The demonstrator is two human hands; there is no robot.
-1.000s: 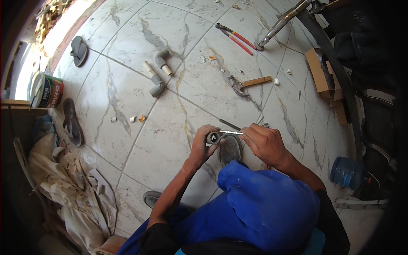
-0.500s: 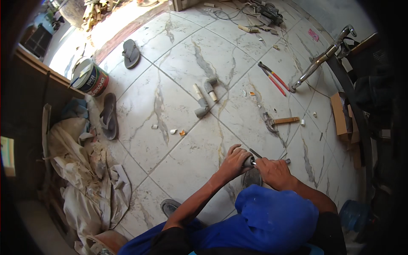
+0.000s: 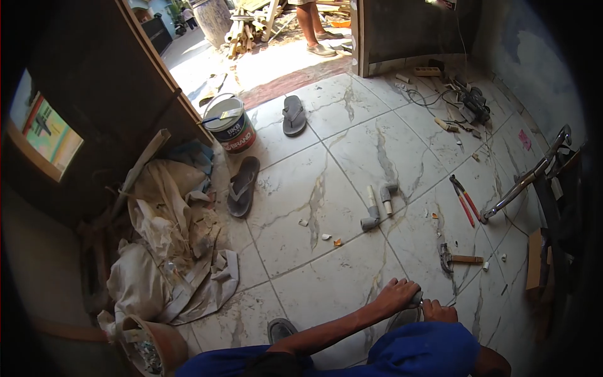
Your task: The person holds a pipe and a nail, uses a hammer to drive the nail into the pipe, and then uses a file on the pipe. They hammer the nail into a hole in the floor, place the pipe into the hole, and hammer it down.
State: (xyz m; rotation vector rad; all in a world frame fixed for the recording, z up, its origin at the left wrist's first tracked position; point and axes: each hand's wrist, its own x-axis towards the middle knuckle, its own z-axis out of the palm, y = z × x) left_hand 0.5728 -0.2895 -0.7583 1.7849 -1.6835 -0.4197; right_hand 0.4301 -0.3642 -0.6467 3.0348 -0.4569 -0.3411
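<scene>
Near the bottom right, my left hand point(image 3: 397, 296) is closed round a grey pipe fitting point(image 3: 415, 298). My right hand point(image 3: 438, 311) is closed just beside it on a thin metal tool, which shows only as a shiny bit between the hands. Ahead of them, two grey elbow fittings with short pale pipe pieces, one on the left point(image 3: 370, 221) and one on the right point(image 3: 390, 190), lie on the tiles. A hammer point(image 3: 466, 259) with a wooden handle lies to the right, and red-handled pincers point(image 3: 463, 201) lie beyond it.
A paint bucket point(image 3: 231, 129) stands by the doorway, with two sandals point(image 3: 242, 187) near it. Crumpled sacks point(image 3: 166, 232) and a bin of debris point(image 3: 160, 345) are at left. A power tool point(image 3: 471, 103) with a cord lies at upper right. A person's legs point(image 3: 308, 28) show outside.
The view has tilted up and turned left, so the doorway and a person's legs outside now show. Both hands appear lower and further right, still together at the fitting.
</scene>
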